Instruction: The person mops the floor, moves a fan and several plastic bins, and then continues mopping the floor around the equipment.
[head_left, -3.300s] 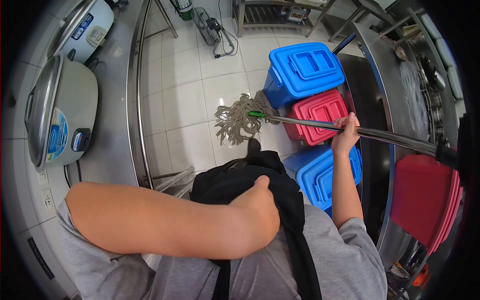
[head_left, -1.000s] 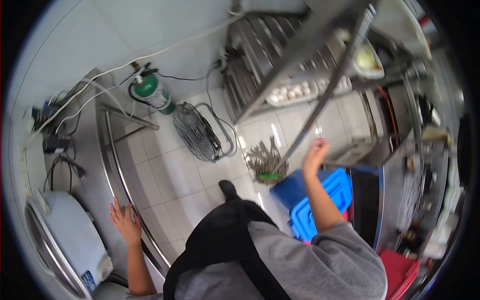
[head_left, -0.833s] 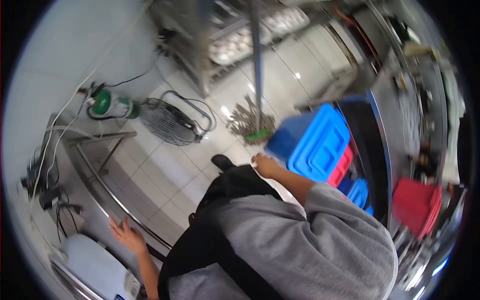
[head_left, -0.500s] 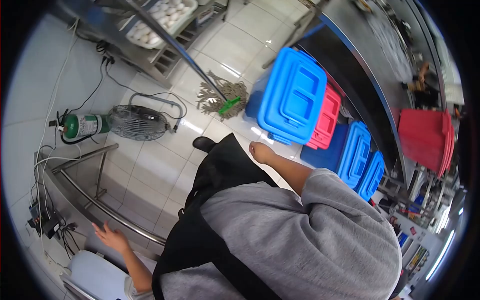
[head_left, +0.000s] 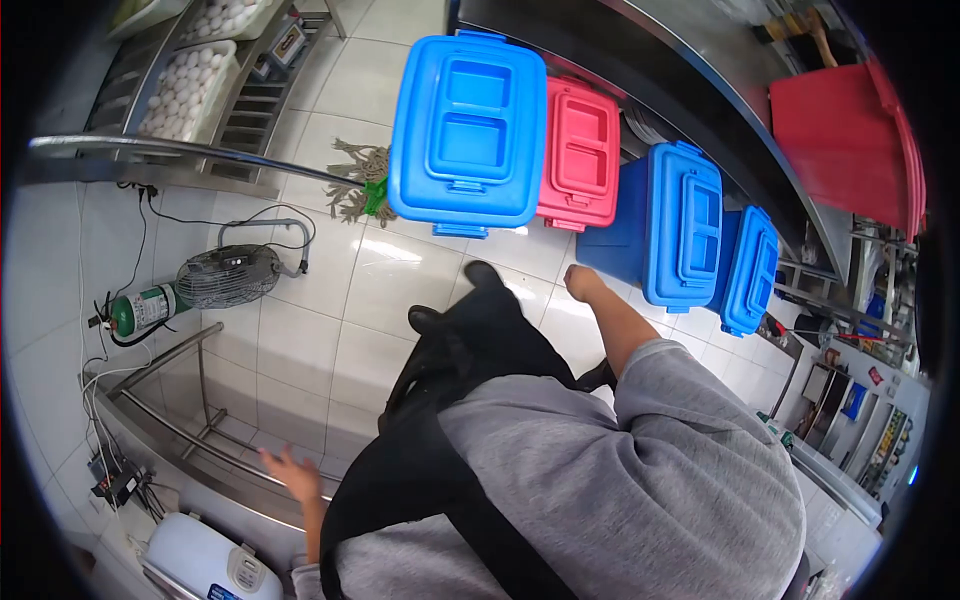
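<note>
Mop (head_left: 362, 192) out of my grip now, head parked just left of big blue bin (head_left: 467, 130), handle leaning off left. Right hand (head_left: 583, 284) empty, loosely curled, below bin. Left hand (head_left: 291, 473) open, blurred, empty. Reckon mopping paused.

We stand on a glossy white tiled floor (head_left: 300, 350) in a kitchen, steel shelving (head_left: 250, 110) against the white wall (head_left: 50, 250), a long steel counter (head_left: 700, 90) opposite and a steel table rail (head_left: 190, 450) alongside, ceiling light glinting off the tiles.
</note>
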